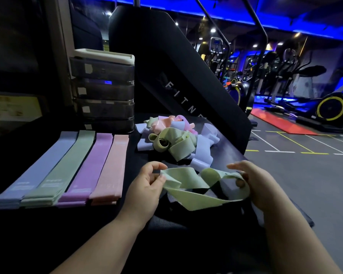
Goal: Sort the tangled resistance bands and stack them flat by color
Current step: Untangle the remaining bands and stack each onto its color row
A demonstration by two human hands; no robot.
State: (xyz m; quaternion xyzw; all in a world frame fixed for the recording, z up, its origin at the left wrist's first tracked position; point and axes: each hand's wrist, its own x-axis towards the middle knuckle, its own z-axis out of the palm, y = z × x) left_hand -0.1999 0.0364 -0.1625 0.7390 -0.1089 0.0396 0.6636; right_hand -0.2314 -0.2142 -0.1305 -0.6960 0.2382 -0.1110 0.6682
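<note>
My left hand (147, 186) and right hand (255, 184) each pinch one end of a twisted pale-green elastic band (198, 197), just nearer me than the tangled pastel band pile (174, 139).

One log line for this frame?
left hand and right hand hold twisted green band | four flat stacks on left | tangled pile unsorted

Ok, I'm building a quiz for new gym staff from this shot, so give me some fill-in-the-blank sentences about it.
1. The band held by the left hand and right hand is ____.
2. The green stack lies between the blue stack and the ____ one.
3. The stack nearest the tangled pile is ____.
Missing words: green; purple; pink.
</note>
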